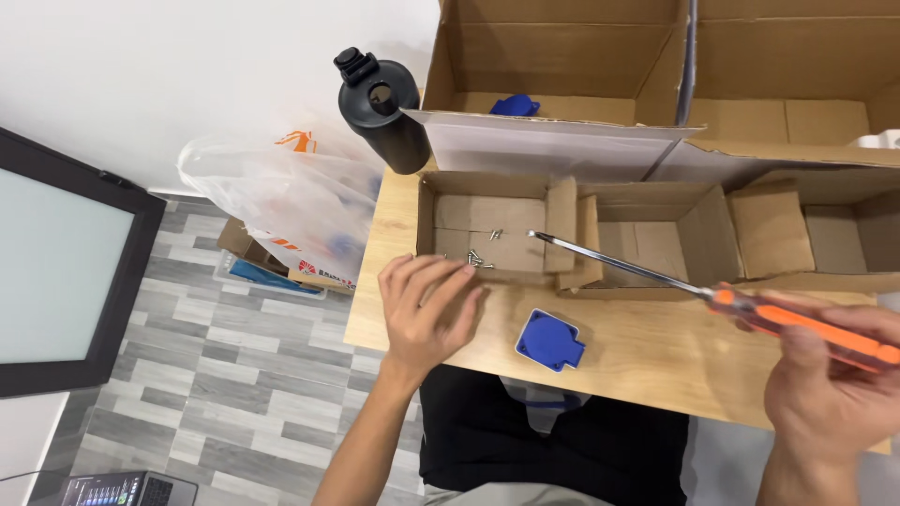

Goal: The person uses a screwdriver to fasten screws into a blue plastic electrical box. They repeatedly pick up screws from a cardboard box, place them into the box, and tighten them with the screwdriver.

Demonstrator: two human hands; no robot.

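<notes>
Here, left hand point(427, 314) spread at the screw box point(487, 234).
Right hand point(830, 384) grips the screwdriver point(750, 314); best pinch one screw point(478, 258), keeping its tip clear.

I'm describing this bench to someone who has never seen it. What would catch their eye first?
Likely the orange-handled screwdriver in the right hand, its long shaft reaching toward a small cardboard box holding loose screws. The left hand rests at that box's front edge. A blue plastic part lies on the wooden table between the hands.

Head camera — looking steeply down, close.
</notes>
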